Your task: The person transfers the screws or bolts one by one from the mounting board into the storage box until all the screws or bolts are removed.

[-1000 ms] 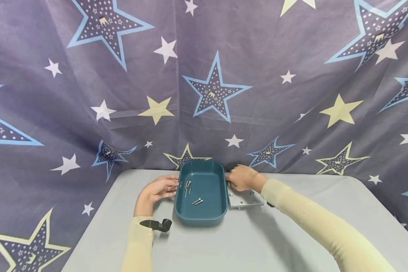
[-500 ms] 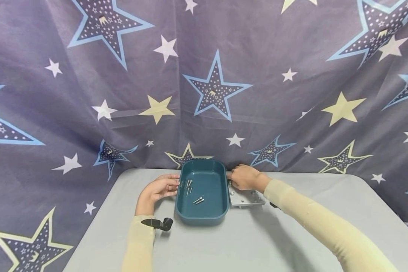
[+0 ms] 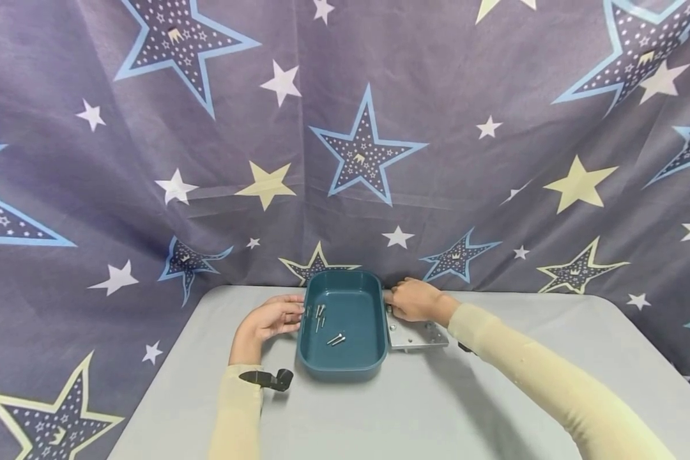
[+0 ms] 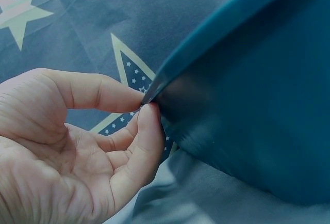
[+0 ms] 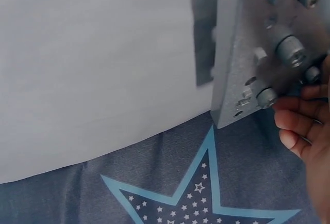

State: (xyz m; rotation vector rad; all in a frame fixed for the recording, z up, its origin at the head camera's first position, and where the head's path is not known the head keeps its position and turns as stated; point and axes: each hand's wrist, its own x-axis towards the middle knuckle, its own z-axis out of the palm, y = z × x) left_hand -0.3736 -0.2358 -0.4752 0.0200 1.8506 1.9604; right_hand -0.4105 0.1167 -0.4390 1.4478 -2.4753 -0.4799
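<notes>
A teal rectangular tray [image 3: 342,370] sits on the table with several small metal screws [image 3: 336,339] lying loose inside. At its left side my left hand [image 3: 273,317] pinches the rim between thumb and finger; the left wrist view shows this hand [image 4: 103,146] close up against the tray wall [image 4: 247,100]. To the right of the tray is a silver metal plate [image 3: 416,342] bearing several bolts. My right hand [image 3: 414,299] is over its far left corner. In the right wrist view, curled fingers [image 5: 296,123] hold a bolt [image 5: 312,74], partly hidden; another bolt [image 5: 267,97] stands beside them.
A pale grey table [image 3: 379,421] lies under everything. Behind it hangs a dark curtain [image 3: 236,140] printed with stars, close to the table's far edge. A thicker bolt [image 5: 290,50] protrudes from the middle of the plate. A black strap mount [image 3: 267,379] is on the left wrist.
The whole head view has shifted very slightly. Both hands, the tray, the screws and the plate keep about the same places relative to one another.
</notes>
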